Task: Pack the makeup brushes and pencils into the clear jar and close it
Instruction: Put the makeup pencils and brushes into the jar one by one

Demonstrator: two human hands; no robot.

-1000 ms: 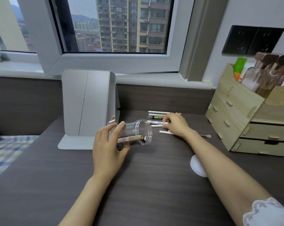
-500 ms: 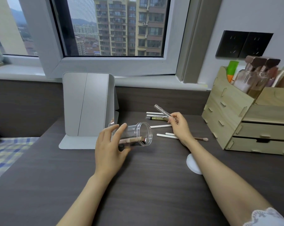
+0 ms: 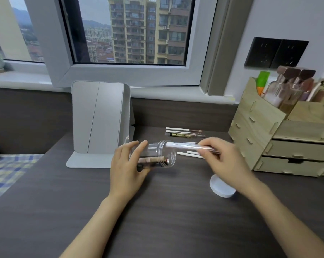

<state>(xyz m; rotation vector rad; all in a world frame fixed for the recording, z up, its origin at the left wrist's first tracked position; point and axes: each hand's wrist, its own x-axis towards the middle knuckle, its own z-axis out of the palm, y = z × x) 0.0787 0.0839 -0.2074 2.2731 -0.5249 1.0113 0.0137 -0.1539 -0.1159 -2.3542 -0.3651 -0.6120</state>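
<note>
Reaching across a dark wood-grain desk (image 3: 157,220), a person works with both bare hands at packing makeup tools away. Nearest the camera, a white round lid (image 3: 222,189) lies flat on the desk, partly under the right forearm and apart from the jar. The left hand (image 3: 127,164) curls around the closed end of a clear jar (image 3: 163,155), holding it on its side with the open mouth facing right; a brown-handled brush (image 3: 153,161) already lies inside along the lower wall. The right hand (image 3: 222,159) pinches a blurred, pale stick-like tool (image 3: 183,145) between thumb and fingertips, its far tip at the upper rim of the jar's mouth; whether it is a brush or a pencil cannot be told. Just behind that hand, two white-handled brushes (image 3: 190,154) lie on the desk. Farther back, near the wall panel, a small row of brushes and pencils (image 3: 183,132) rests side by side. To the left stands a grey folding mirror (image 3: 99,118), its base flat on the desk, close behind the jar. At the right edge sits a wooden drawer organiser (image 3: 269,138) holding bottles (image 3: 280,90) in its top section. Beyond, a window (image 3: 131,30) looks out on apartment towers, and dark wall sockets (image 3: 276,53) sit above the organiser.
</note>
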